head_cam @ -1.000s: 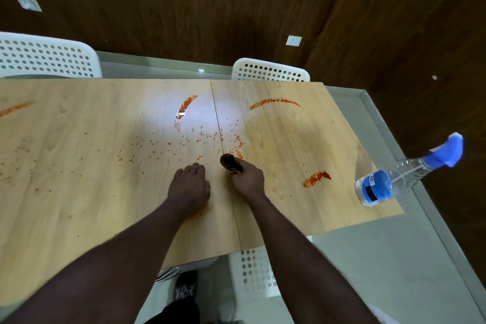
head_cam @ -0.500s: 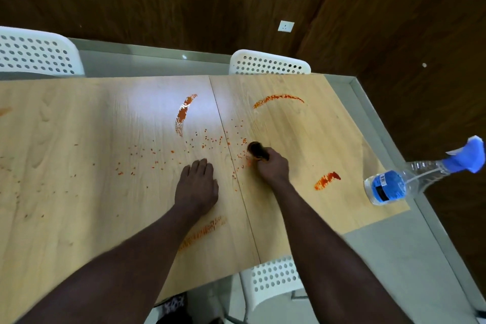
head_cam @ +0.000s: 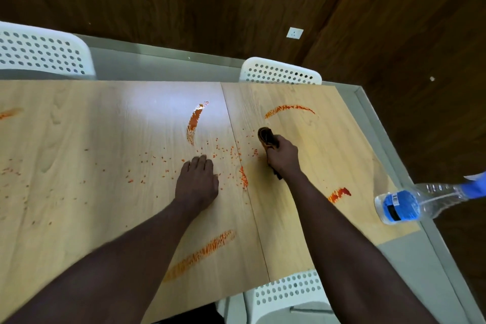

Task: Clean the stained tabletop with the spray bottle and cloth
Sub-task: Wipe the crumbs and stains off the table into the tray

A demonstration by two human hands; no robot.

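A light wooden tabletop (head_cam: pixel 92 139) carries orange-red smears and scattered specks. My right hand (head_cam: pixel 284 156) grips a bunched dark brown cloth (head_cam: pixel 267 137) and presses it on the wood just right of the centre seam, below an arc-shaped smear (head_cam: pixel 289 109). My left hand (head_cam: pixel 197 181) rests flat on the table left of the seam, fingers straight. A clear spray bottle (head_cam: pixel 410 202) with a blue label and blue trigger head lies on its side at the table's right edge, apart from both hands.
More smears lie near the front edge (head_cam: pixel 205 252), right of my forearm (head_cam: pixel 339 194) and left of the seam (head_cam: pixel 194 121). White perforated chairs stand behind the table (head_cam: pixel 281 72), at far left (head_cam: pixel 42 52) and at the near edge (head_cam: pixel 286 292). A dark wooden wall rises behind.
My right hand has pushed the cloth to the right and farther away across the seam. My left hand stays flat in about the same place. A smear near the front edge has come into view.
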